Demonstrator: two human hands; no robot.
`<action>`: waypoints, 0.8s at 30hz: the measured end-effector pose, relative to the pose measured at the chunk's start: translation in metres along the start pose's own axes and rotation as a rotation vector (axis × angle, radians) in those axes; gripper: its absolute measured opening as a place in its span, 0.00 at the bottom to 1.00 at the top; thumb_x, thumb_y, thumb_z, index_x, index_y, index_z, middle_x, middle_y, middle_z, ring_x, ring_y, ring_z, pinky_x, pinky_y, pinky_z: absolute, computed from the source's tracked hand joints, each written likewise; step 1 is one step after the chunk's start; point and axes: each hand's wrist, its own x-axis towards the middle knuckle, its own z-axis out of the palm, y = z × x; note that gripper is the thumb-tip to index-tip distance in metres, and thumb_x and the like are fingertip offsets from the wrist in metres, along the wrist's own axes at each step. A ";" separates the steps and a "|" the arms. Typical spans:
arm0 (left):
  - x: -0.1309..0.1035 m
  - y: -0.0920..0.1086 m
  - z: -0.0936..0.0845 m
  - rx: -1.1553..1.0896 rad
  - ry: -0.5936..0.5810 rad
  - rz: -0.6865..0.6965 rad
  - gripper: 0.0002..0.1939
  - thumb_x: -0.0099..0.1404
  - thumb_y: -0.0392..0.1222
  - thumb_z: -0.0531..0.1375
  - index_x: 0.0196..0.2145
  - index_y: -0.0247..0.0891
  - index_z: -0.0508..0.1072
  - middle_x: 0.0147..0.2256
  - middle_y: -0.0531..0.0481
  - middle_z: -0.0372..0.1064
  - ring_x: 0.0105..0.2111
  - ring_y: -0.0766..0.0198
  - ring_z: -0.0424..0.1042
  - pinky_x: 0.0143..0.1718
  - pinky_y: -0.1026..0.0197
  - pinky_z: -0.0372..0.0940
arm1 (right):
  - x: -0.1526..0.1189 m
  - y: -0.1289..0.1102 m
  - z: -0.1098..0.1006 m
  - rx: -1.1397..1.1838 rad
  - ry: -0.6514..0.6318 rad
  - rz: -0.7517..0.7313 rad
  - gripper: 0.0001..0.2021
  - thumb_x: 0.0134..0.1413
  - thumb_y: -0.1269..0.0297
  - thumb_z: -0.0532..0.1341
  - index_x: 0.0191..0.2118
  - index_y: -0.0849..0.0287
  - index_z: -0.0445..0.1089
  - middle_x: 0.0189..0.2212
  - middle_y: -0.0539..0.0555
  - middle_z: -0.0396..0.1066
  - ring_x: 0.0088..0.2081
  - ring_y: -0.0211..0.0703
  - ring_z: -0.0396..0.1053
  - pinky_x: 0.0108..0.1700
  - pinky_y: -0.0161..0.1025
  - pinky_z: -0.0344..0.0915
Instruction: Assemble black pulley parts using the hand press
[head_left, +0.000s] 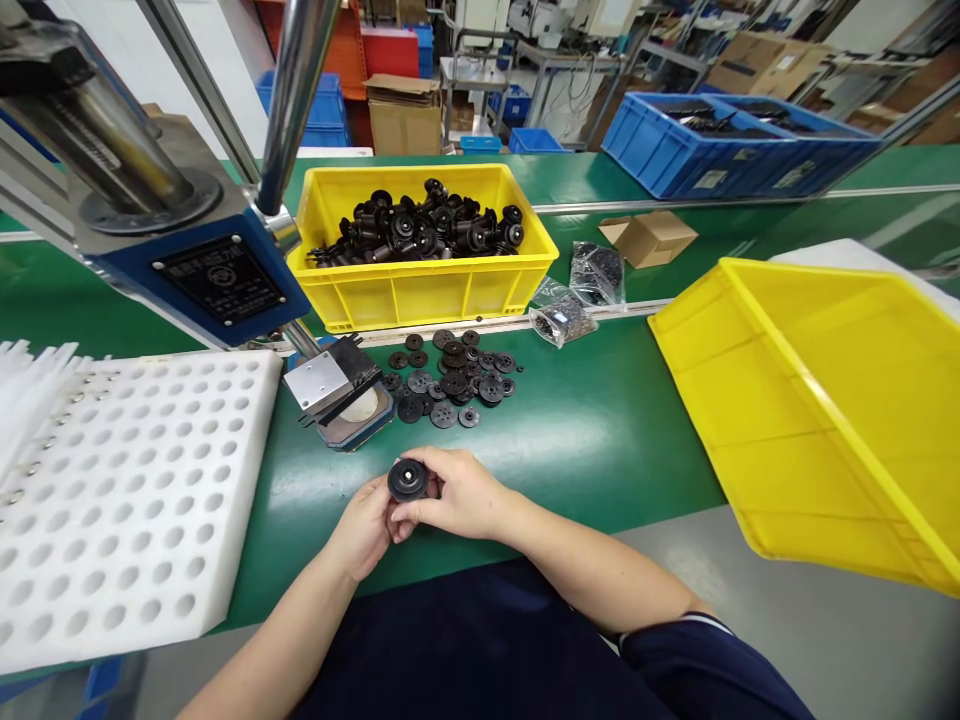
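Observation:
Between both hands, near the table's front edge, is a black round part (408,480) with stepped discs and a small bright centre. My left hand (367,525) is closed around it from the left and below. From the right, my right hand (457,492) grips its rim between thumb and fingers. The part's underside is hidden by my fingers. Just beyond the hands lies a loose pile of black discs (454,382) on the green table (585,420). Left of the pile stands the base of a hand press (352,420) with a metal fixture block (318,382) on it.
A yellow bin (420,295) of black shafted parts stands behind the discs. The press head (217,270) overhangs at left, above a white foam tray (150,500) with holes. Plastic bags (564,318), a small carton (651,240) and a tilted yellow bin (787,400) are at right.

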 end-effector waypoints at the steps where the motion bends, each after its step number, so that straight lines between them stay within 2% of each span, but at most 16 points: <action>1: 0.000 -0.001 0.000 -0.001 -0.005 -0.005 0.19 0.59 0.53 0.64 0.23 0.36 0.65 0.14 0.58 0.56 0.14 0.72 0.57 0.16 0.69 0.50 | 0.000 0.000 0.000 0.014 0.002 0.002 0.26 0.45 0.49 0.72 0.49 0.55 0.71 0.35 0.49 0.74 0.33 0.37 0.70 0.35 0.31 0.64; 6: -0.001 -0.005 -0.001 0.005 -0.025 -0.053 0.19 0.60 0.54 0.62 0.26 0.34 0.68 0.15 0.55 0.61 0.14 0.72 0.57 0.15 0.68 0.49 | -0.003 0.000 0.003 0.059 0.024 0.014 0.26 0.45 0.49 0.72 0.47 0.56 0.71 0.36 0.50 0.74 0.35 0.38 0.71 0.37 0.32 0.66; 11: -0.001 -0.008 0.004 -0.012 -0.048 -0.054 0.21 0.60 0.57 0.62 0.25 0.34 0.68 0.15 0.55 0.59 0.13 0.72 0.57 0.15 0.68 0.49 | -0.008 0.001 0.007 0.112 0.043 0.004 0.25 0.47 0.52 0.72 0.49 0.55 0.70 0.39 0.50 0.75 0.38 0.39 0.72 0.40 0.34 0.67; 15: -0.005 -0.003 0.011 -0.063 -0.037 -0.001 0.23 0.63 0.61 0.60 0.27 0.35 0.67 0.15 0.57 0.57 0.14 0.72 0.57 0.16 0.68 0.49 | -0.011 0.002 0.006 0.129 0.069 -0.033 0.27 0.47 0.53 0.72 0.52 0.56 0.69 0.39 0.50 0.75 0.35 0.38 0.72 0.39 0.34 0.68; 20: -0.018 0.024 0.014 -0.035 -0.006 0.153 0.17 0.64 0.55 0.63 0.36 0.39 0.66 0.19 0.60 0.58 0.16 0.75 0.54 0.18 0.71 0.47 | -0.009 -0.002 -0.006 0.065 0.069 -0.111 0.29 0.51 0.54 0.70 0.56 0.58 0.65 0.31 0.49 0.71 0.26 0.34 0.65 0.31 0.33 0.66; 22: -0.027 0.042 0.013 0.043 0.045 0.274 0.15 0.61 0.50 0.67 0.37 0.39 0.68 0.19 0.60 0.58 0.17 0.76 0.54 0.19 0.71 0.48 | -0.004 -0.010 -0.018 -0.041 0.032 -0.223 0.32 0.52 0.51 0.69 0.60 0.59 0.63 0.31 0.50 0.71 0.28 0.37 0.67 0.34 0.36 0.68; 24: -0.037 0.063 0.011 0.154 0.136 0.426 0.16 0.57 0.46 0.70 0.38 0.38 0.71 0.22 0.58 0.62 0.20 0.75 0.58 0.22 0.71 0.53 | 0.005 -0.026 -0.036 -0.169 0.031 -0.346 0.35 0.51 0.47 0.68 0.61 0.59 0.63 0.35 0.54 0.72 0.35 0.42 0.70 0.39 0.40 0.70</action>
